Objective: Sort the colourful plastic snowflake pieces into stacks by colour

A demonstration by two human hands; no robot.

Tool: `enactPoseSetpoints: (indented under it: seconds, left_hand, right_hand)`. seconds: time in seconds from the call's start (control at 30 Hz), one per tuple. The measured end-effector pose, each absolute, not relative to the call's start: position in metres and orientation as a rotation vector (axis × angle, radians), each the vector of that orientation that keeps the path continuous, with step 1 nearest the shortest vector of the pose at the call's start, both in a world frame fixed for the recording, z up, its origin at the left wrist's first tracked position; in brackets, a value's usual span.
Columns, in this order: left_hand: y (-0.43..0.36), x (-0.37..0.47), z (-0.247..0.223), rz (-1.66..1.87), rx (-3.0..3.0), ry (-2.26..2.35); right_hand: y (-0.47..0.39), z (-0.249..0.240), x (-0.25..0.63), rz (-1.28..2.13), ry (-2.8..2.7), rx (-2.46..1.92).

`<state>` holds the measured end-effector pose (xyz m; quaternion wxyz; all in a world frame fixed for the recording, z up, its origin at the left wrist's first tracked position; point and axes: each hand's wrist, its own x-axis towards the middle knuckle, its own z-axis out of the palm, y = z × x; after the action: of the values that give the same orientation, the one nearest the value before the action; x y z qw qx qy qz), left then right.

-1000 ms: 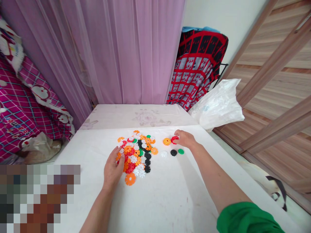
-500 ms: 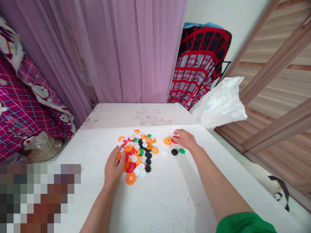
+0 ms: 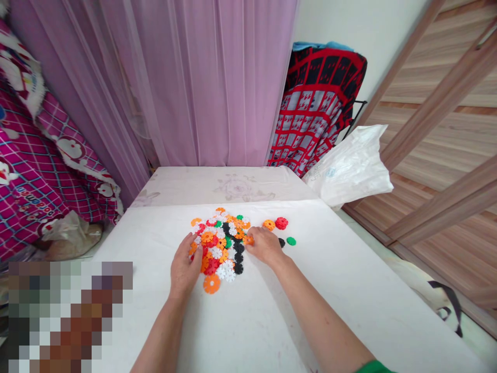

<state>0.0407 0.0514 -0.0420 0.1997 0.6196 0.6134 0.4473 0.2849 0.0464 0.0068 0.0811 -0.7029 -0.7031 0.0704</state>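
We rest the left hand (image 3: 185,265) flat, grip empty, against the disc pile (image 3: 219,243) mid-counter (image 3: 272,321), while the right hand (image 3: 265,245), fingers curled, pinches one orange disc (image 3: 248,240) at the pile's edge, lifting cleanly.

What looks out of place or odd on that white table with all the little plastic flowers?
Little stands out. A red disc, an orange disc and a green disc lie apart from the main pile, beyond the right hand. Nothing looks damaged.
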Motion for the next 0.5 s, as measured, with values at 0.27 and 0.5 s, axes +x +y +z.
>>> enactPoseSetpoints:
  seconds: [0.27,0.5]
  left_hand:
    - [0.051,0.041,-0.041,1.244,1.72,1.721]
    - [0.052,0.041,-0.044,1.207,1.722,1.754]
  right_hand:
    - [0.03,0.014,0.324,0.303,-1.694,-2.077]
    - [0.006,0.019,0.38,0.262,-1.422,-2.124]
